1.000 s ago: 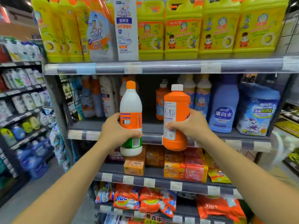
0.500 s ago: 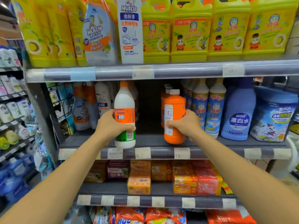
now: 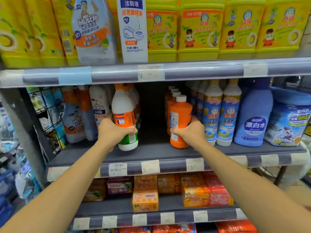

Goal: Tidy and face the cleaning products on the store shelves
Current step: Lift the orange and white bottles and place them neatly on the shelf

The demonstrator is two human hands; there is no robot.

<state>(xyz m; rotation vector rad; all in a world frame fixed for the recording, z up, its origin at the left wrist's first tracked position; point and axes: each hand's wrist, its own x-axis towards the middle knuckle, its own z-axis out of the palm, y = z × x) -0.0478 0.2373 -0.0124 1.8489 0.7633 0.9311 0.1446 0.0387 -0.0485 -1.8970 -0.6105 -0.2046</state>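
You face a grey metal shelf unit [image 3: 151,152] with paper price tags [image 3: 150,166] stuck along its front edges. A black wire rack [image 3: 48,115] hangs at its left end.

The white bottle [image 3: 124,117] in my left hand [image 3: 112,132] is smooth, glossy plastic; my right hand [image 3: 191,132] holds an orange bottle [image 3: 180,121] with a paper label; centre frame, the grey shelf [image 3: 151,153] looks matt, perhaps painted metal.

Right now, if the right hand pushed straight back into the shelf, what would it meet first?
Probably the row of orange bottles directly behind the orange bottle the right hand grips; how close they stand is unclear.
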